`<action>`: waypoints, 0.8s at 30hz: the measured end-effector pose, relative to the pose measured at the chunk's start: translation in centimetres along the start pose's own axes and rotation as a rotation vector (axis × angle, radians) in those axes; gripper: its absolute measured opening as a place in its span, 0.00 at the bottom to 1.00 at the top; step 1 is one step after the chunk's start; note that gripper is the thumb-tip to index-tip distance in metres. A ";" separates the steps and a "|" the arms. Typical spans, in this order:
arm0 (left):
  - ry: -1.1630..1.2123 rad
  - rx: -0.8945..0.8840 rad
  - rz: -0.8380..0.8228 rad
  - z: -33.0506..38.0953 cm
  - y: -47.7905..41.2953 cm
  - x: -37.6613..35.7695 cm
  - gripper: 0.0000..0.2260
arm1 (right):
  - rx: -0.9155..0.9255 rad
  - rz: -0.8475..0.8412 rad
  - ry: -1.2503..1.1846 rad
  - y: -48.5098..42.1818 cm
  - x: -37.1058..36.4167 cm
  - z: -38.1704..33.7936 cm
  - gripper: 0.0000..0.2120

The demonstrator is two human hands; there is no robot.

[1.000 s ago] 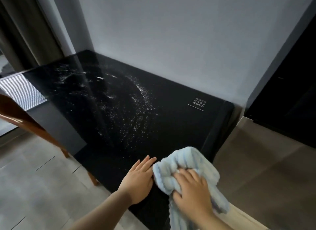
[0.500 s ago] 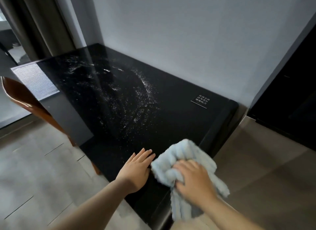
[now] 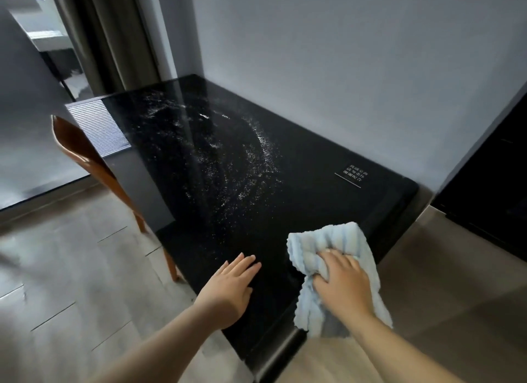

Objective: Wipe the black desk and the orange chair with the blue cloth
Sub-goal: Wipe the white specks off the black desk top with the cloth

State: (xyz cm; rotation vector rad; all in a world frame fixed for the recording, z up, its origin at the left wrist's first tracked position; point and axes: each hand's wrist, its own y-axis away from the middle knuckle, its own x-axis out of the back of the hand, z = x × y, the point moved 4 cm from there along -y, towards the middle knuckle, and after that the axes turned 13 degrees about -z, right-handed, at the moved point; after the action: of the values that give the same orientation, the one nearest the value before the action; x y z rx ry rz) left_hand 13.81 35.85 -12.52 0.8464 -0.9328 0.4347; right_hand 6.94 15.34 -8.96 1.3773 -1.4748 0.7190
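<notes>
Most of the glossy black desk [image 3: 328, 200] shows white specks [image 3: 251, 166] and the orange wooden chair [image 3: 82, 154] looks unwiped, while the right hand [image 3: 342, 283] clutches the ribbed blue cloth [image 3: 336, 240] on its near corner, the left hand [image 3: 228, 288] lying flat.

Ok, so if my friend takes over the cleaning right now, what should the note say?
Hands: the left hand lies open and flat on the desk near its front edge, holding nothing. The right hand grips the bunched cloth on the desk's near right corner; some cloth hangs over the edge.
The chair sits at the desk's left side, away from both hands.
Done: the strip near the hands looks clean.
Left: white specks cover the desk's middle and far part. Wipe those, then the chair.
</notes>
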 end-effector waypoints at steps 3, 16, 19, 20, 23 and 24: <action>0.000 -0.005 0.000 0.0 0.5 -0.2 0.25 | 0.028 -0.061 0.044 1.4 -1.9 -2.9 0.13; -0.211 -0.199 -0.050 -3.5 2.9 1.9 0.22 | -0.124 -0.032 0.122 4.1 -5.4 -9.8 0.19; -0.240 -0.186 -0.031 -6.6 3.3 2.3 0.24 | 0.022 0.026 0.106 5.8 -6.8 -13.1 0.18; -0.216 -0.186 -0.014 -7.7 3.4 2.7 0.24 | -0.006 0.015 0.112 5.3 -6.5 -12.8 0.21; -0.190 -0.193 0.006 -10.6 3.4 3.6 0.24 | -0.419 0.033 0.061 4.8 -5.2 -9.1 0.29; -0.195 -0.194 -0.003 -11.2 3.4 3.8 0.25 | -0.555 0.040 0.063 5.1 -5.0 -8.6 0.29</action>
State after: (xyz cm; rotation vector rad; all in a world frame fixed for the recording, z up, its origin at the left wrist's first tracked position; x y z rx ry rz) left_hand 19.52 46.66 -11.36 0.7214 -1.1347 0.2570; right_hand 3.63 26.07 -9.44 0.8941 -1.5068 0.3315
